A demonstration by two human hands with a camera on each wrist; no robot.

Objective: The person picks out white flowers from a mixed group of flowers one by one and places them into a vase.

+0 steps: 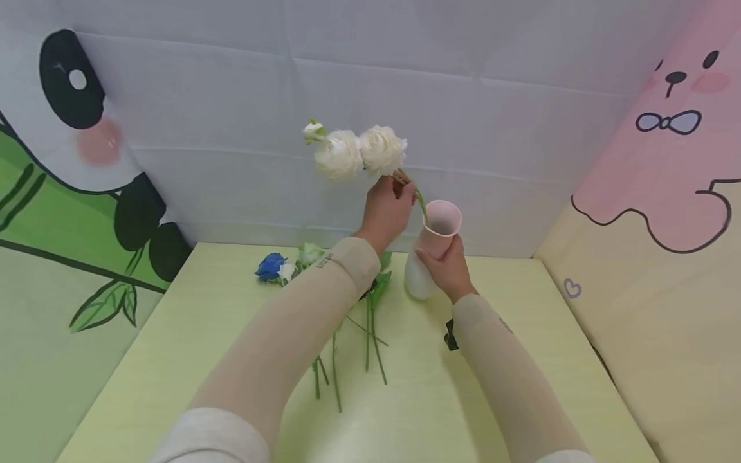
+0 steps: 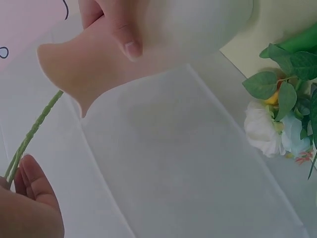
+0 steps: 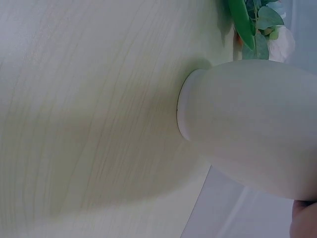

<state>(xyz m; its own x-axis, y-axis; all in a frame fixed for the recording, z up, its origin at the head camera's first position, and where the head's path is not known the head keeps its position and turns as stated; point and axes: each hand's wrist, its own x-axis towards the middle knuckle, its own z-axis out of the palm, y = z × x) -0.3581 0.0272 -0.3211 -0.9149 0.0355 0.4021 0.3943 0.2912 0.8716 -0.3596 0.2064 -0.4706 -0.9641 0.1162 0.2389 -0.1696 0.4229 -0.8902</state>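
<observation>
My left hand [image 1: 386, 211] pinches the green stem [image 2: 35, 125] of a flower sprig with two large white blooms [image 1: 382, 149] and a small white bud [image 1: 314, 132]. The stem's lower end passes over the rim into the mouth of a pink-and-white vase [image 1: 421, 278]. Around the vase's narrow pink neck, my right hand [image 1: 454, 272] keeps its grip, with the thumb lying along the near side in the left wrist view. The vase stands a little tilted close over the table, its base [image 3: 184, 106] showing in the right wrist view.
Left of the vase, several loose flowers lie on the pale table [image 1: 509, 360], among them a blue bloom [image 1: 270, 267] and white ones, their green stems [image 1: 336, 373] pointing toward me. A small black object [image 1: 451, 335] is partly behind the right sleeve. A white cloth wall [image 1: 492, 141] closes the back.
</observation>
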